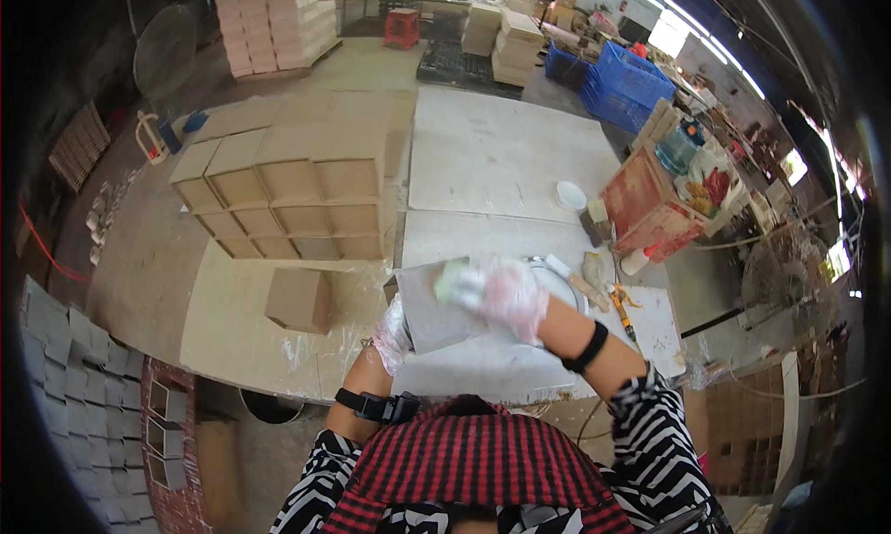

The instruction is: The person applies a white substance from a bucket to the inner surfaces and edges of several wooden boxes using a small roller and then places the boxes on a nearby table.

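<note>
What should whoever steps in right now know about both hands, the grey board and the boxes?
Left hand: gloved, gripping the lower left edge of the grey board on the worktable.
Right hand: gloved, blurred, pressing a pale sponge-like pad on the board's top; whether it is closed is unclear.
Done: stacked tan boxes sit to the left, one single box nearer.
Left: the board is still flat, not a box.

Likely workshop, stacked boxes (288, 177), blue crates (617, 84)
</note>
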A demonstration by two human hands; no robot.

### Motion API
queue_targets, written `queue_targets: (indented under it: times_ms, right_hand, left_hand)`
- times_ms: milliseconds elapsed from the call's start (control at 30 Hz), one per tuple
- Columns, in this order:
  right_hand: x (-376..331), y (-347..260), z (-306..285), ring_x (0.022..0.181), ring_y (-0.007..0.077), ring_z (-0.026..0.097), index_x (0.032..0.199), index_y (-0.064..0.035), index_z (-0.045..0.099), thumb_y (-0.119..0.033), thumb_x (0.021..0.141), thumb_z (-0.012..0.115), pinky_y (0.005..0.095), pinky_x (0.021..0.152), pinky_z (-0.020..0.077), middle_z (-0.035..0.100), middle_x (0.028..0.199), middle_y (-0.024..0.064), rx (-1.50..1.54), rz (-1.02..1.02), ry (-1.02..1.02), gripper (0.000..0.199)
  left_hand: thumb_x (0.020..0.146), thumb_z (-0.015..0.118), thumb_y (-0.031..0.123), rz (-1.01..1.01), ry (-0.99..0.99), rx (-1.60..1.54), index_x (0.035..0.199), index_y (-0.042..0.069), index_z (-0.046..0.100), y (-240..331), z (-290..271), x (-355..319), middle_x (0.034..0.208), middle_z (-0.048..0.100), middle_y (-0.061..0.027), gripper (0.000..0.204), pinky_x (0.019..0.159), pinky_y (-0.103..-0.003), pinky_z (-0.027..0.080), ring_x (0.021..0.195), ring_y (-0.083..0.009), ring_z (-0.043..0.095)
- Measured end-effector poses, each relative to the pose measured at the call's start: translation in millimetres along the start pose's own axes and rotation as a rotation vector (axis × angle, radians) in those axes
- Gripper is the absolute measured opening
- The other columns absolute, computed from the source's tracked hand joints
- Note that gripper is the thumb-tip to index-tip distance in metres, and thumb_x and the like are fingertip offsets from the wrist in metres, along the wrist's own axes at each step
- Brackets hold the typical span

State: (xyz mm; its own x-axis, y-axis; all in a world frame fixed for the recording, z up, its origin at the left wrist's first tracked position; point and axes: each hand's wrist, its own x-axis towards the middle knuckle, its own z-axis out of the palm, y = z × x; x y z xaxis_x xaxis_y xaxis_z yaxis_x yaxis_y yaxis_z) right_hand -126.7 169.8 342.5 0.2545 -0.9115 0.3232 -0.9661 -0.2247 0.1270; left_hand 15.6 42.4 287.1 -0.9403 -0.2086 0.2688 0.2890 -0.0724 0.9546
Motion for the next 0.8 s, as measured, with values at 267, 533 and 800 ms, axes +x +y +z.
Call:
queue_targets:
  times_ms: [267,533,800]
  right_hand:
    - [-2,-33,-13,0.097,0.0219,0.057,0.111,-0.0178,0.052,-0.022,0.075,0.059,0.0309,0.076,0.0487,0.053,0.11,0.0058,0.204,-0.012,-0.104,0.037]
    - [-13,-15,22,0.093,0.0219,0.058,0.115,-0.0181,0.052,-0.021,0.081,0.051,0.0341,0.07,0.0518,0.053,0.115,0.003,0.615,0.157,0.038,0.034]
    - [-18,10,-19,0.094,0.0204,0.057,0.106,-0.018,0.055,-0.017,0.082,0.048,0.0346,0.074,0.0506,0.053,0.111,0.0041,0.423,0.629,-0.093,0.025]
  left_hand:
    - [0.093,0.044,0.032,-0.368,0.128,-0.96,0.115,0.007,0.051,-22,0,3,0.111,0.057,-0.0107,0.035,0.082,-0.036,0.051,0.096,-0.0218,0.058]
    - [0.092,0.044,0.038,-0.344,0.096,-0.956,0.119,0.004,0.05,-63,-6,5,0.11,0.058,-0.0114,0.043,0.08,-0.036,0.052,0.095,-0.0228,0.06]
    - [0.092,0.04,0.043,-0.356,0.282,-0.889,0.122,0.005,0.048,-40,14,-6,0.116,0.056,-0.0117,0.048,0.085,-0.037,0.049,0.102,-0.0241,0.057]
